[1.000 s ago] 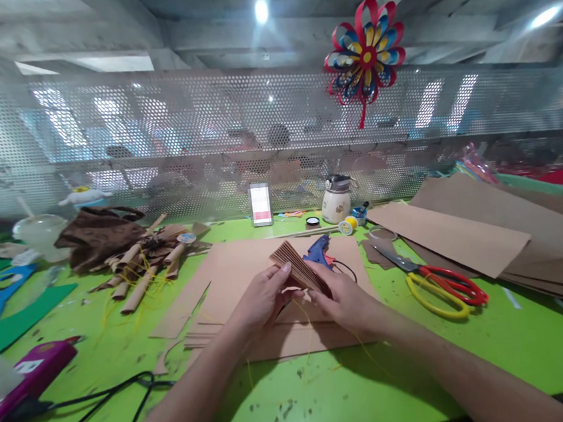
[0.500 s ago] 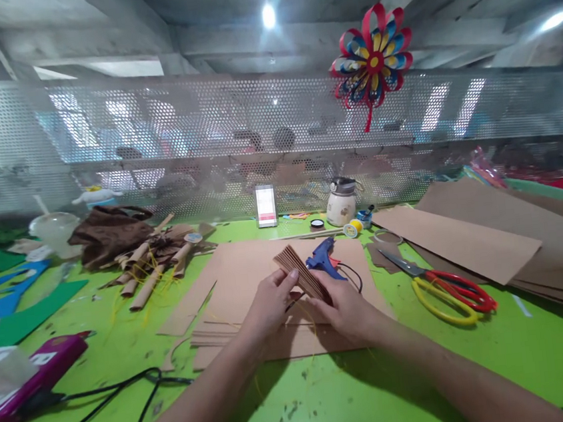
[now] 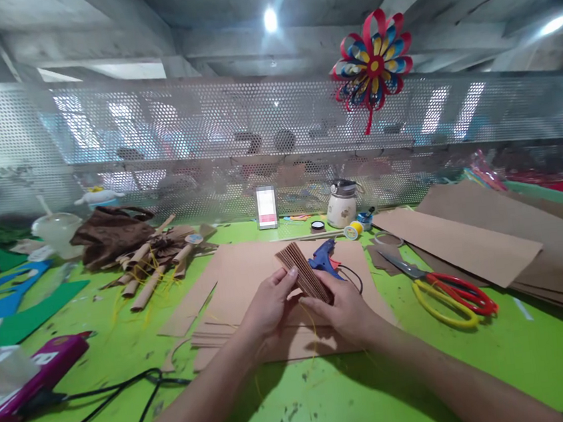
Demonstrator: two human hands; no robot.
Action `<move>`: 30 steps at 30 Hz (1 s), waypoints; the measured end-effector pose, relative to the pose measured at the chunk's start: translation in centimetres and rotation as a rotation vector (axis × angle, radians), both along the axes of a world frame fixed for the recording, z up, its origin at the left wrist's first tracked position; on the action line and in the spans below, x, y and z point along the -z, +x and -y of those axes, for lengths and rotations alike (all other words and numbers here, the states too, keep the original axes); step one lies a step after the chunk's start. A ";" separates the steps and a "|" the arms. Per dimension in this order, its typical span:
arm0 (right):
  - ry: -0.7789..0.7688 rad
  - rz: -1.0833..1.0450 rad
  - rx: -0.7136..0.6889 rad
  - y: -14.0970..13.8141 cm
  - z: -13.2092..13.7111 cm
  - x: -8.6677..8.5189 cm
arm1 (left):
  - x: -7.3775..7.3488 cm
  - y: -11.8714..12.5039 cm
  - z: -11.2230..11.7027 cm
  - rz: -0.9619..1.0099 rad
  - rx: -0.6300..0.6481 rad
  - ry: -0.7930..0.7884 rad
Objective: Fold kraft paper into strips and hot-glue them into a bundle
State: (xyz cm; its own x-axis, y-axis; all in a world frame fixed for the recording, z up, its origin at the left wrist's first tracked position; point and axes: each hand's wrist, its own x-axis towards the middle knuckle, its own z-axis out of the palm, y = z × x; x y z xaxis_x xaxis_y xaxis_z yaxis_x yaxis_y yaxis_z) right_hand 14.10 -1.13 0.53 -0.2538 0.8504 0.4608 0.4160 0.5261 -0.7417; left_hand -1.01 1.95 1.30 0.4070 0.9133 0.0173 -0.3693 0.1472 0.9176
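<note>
Between my two hands is a strip of brown paper folded into tight accordion pleats (image 3: 304,272), tilted with its upper end to the left. My left hand (image 3: 271,303) pinches its left side, thumb on top. On the lower right end, my right hand (image 3: 345,308) grips it with thumb and fingers. Just behind lies a blue glue gun (image 3: 322,257) with a black cord. Under the hands are flat sheets of brown paper (image 3: 247,268), and a thin yellow thread hangs near the right thumb.
Red-and-yellow-handled scissors (image 3: 446,294) lie to the right, beside stacked brown paper (image 3: 470,238). Paper rolls tied with yellow thread (image 3: 150,278) lie at left. A purple power strip (image 3: 52,373) with black cords sits front left. A phone (image 3: 266,207) and white bottle (image 3: 342,203) stand behind.
The pleated paper has fanned out slightly wider between my hands. Both hands stay in nearly the same place, still holding it.
</note>
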 end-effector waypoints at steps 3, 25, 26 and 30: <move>0.025 0.046 0.029 0.0 0.0 0.1 | -0.1 0.0 0.0 -0.031 0.029 0.028; 0.073 0.377 -0.199 2.1 0.9 -2.1 | -3.3 -3.1 -0.6 -0.823 -0.125 0.816; 0.070 0.392 -0.193 2.2 1.0 -2.2 | -3.1 -3.0 -0.4 -0.859 -0.006 0.792; 0.085 0.452 -0.177 2.7 0.7 -2.6 | -2.9 -3.1 0.3 -0.903 0.241 0.655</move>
State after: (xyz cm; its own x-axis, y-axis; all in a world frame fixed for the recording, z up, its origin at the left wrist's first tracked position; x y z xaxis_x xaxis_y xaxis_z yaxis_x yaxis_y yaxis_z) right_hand 16.83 -1.83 3.15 -0.5815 0.7406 0.3369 0.5855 0.6684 -0.4587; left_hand -4.06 1.70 4.24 0.6762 0.7330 0.0737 0.4375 -0.4800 0.7604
